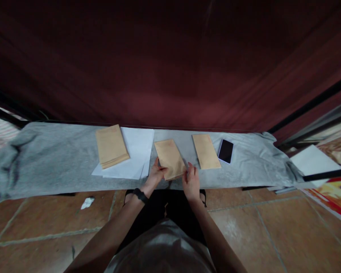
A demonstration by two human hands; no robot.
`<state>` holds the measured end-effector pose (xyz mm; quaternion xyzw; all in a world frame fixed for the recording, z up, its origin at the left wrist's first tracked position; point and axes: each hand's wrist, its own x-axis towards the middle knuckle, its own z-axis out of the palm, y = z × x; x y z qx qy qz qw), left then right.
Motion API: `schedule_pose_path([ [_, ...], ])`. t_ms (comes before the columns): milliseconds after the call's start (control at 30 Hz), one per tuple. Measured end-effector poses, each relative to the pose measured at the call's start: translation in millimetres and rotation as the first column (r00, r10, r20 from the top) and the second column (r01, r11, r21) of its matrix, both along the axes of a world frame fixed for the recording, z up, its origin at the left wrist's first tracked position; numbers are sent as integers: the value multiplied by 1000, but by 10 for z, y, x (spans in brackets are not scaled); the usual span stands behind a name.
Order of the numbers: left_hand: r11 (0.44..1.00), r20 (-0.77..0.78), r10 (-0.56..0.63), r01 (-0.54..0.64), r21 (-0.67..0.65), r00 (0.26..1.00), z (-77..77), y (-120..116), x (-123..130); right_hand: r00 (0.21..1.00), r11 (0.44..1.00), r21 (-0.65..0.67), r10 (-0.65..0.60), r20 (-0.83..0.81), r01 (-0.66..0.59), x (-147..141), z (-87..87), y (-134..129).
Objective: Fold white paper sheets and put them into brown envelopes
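A brown paper envelope (170,157) lies slightly slanted in front of me, between my two hands. My left hand (157,173) grips its lower left edge, thumb on top. At the lower right corner, the fingers of my right hand (191,180) are pinched together on the same envelope. To the left, a stack of brown envelopes (110,144) rests on white paper sheets (139,148). On the right lies another brown envelope (207,151), apart from my right hand.
A phone (226,151) with a dark screen lies at the right. Grey cloth (252,159) covers the narrow bench, with a dark red curtain (170,76) behind it. A crumpled white tissue (87,203) is on the tiled floor (59,216). Dark metal bars (315,106) stand at the right.
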<state>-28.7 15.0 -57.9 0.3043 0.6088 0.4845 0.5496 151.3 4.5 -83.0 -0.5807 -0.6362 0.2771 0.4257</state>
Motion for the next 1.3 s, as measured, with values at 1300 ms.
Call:
schedule_pose_path([
  [1300,679,-996,-74,734,-15,48,-331,207,-10,763,920,164,185,619,-355,-1,-159,-26],
])
